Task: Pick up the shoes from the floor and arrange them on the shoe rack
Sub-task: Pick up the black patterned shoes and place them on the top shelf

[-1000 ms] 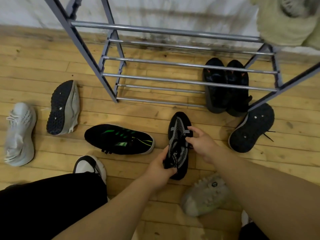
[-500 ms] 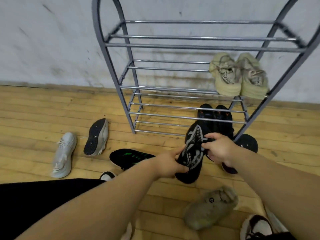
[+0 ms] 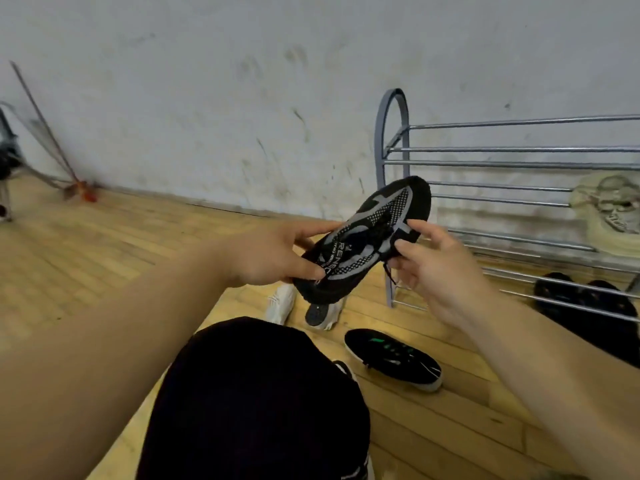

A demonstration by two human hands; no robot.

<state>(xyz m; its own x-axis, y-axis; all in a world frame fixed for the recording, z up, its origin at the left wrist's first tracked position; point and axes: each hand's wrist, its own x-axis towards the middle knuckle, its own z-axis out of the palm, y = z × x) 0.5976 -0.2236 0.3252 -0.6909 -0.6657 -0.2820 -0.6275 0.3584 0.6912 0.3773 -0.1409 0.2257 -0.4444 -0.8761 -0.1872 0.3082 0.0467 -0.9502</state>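
Observation:
A black knit shoe with grey mesh panels [image 3: 374,233] is up in the air in front of me, toe pointing up and right. My left hand [image 3: 277,254] grips its heel end from the left. My right hand [image 3: 429,265] pinches its tongue and lace area from the right. The grey metal shoe rack [image 3: 391,161] stands just behind and to the right of the shoe. A beige pair [image 3: 609,213] sits on a middle shelf at the right edge. A black pair [image 3: 585,299] rests under the lowest bars.
On the wooden floor lie a black shoe with green marks [image 3: 394,362], a grey shoe on its side [image 3: 323,311] and a white shoe [image 3: 280,303]. My black-clad knee [image 3: 256,393] fills the lower middle. A broom [image 3: 79,185] leans at the far left wall.
Both hands have lifted the black knit shoe off the floor to rack height. My view has swung left and up, so the rack now sits at the right.

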